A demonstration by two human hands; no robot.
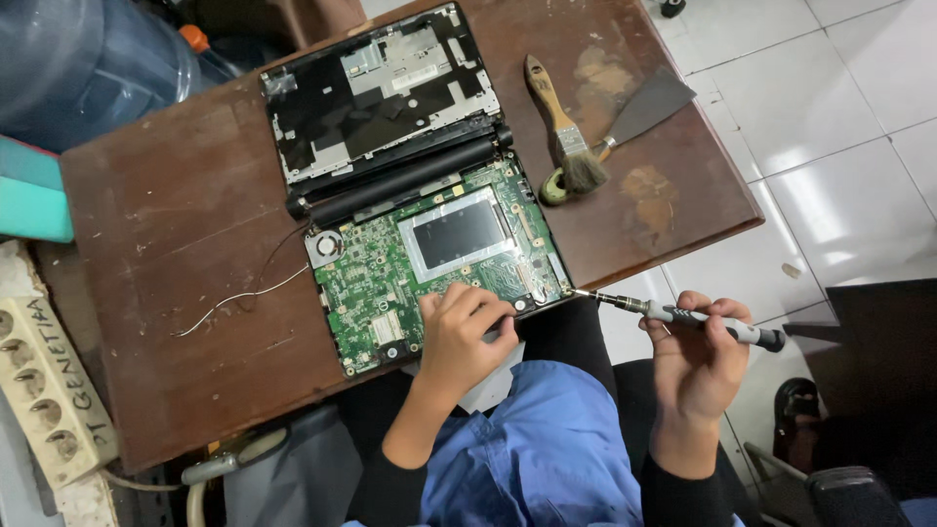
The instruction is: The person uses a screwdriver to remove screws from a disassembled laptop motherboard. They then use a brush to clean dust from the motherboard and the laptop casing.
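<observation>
Below, left hand curled on glossy green circuit board, right hand fingers gripping slim metal-tipped screwdriver

Grey screwdriver lies level, tip touching the opened laptop's green board.

Person wears black long sleeves reaching both wrists, left sleeve and right sleeve snug at the cuffs. Over them sits a blue short-sleeved top, loosely creased. Both hands bare: no gloves, rings or watch visible.
</observation>
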